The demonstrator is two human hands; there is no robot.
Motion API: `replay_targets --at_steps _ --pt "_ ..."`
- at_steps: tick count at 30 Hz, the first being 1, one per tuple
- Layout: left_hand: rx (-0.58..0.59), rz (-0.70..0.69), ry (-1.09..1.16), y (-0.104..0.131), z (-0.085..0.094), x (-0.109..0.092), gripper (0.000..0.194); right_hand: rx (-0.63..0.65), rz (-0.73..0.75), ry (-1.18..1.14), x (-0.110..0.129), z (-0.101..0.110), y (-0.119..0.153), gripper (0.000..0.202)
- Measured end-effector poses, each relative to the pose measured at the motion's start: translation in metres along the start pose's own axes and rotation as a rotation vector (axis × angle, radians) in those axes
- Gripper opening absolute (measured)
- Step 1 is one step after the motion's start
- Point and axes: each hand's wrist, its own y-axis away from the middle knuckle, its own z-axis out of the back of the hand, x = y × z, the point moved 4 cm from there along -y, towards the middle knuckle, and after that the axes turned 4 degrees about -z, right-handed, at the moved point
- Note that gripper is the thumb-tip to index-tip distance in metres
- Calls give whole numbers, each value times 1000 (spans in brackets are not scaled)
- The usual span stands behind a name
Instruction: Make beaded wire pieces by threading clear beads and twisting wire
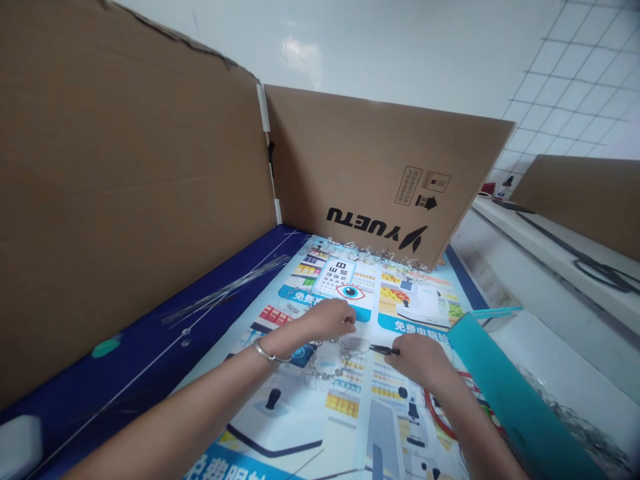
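Note:
My right hand [419, 357] is closed around a pair of dark pliers [382, 349], whose jaws point left over the printed poster. To the left, my left hand [334, 320] is curled shut, with a bracelet on its wrist. Its fingertips face away, and whatever they pinch, perhaps the thin wire, is too small to make out. Just below both hands hangs or lies a loop of thin wire with clear beads [327, 375]. A thin strand of this wire extends close to the plier tips; I cannot tell whether the jaws grip it.
Tall cardboard panels [380, 160] wall the left and far sides. Several beaded wire pieces [370, 255] line the far edge. Straight wires [235, 287] lie on the blue surface at left. A teal-edged box [520, 393] with wire pieces stands at right. A white object [20, 445] sits lower left.

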Motion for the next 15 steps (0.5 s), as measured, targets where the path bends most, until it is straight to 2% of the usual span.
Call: replay_targets --at_steps 6,15 --pt "61 -37 -65 -23 -22 -9 10 1 -14 -2 -1 1 0 29" --pt "48 -41 -139 -21 -35 -14 10 0 -4 -60 -3 1 -2 29"
